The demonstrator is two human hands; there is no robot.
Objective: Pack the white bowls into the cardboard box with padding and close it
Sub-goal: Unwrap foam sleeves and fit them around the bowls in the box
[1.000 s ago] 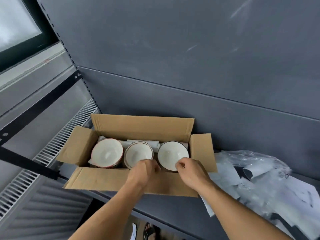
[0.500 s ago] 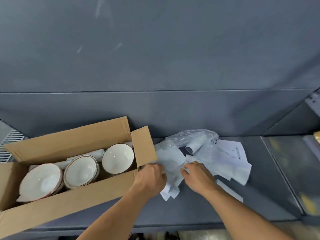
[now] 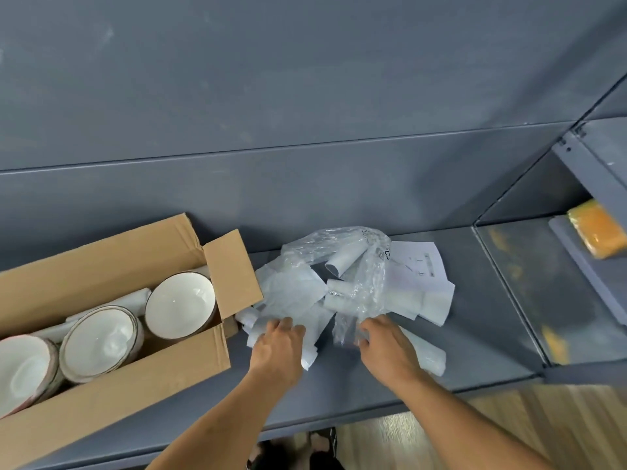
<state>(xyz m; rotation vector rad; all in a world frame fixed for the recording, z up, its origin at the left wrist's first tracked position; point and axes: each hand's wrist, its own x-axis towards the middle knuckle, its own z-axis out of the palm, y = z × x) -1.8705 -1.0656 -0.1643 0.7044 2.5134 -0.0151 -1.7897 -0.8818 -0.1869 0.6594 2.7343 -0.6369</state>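
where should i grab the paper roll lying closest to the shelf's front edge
Take the paper roll across its middle, from above, probably with the right hand beside it. It lies flat on the shelf, apart from the plastic bag, so its rounded sides are open to a pinch.

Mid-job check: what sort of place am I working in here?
Probably a storeroom or packing area: a grey metal shelf carries an open cardboard box of white bowls, with a pile of paper and plastic wrap beside it.
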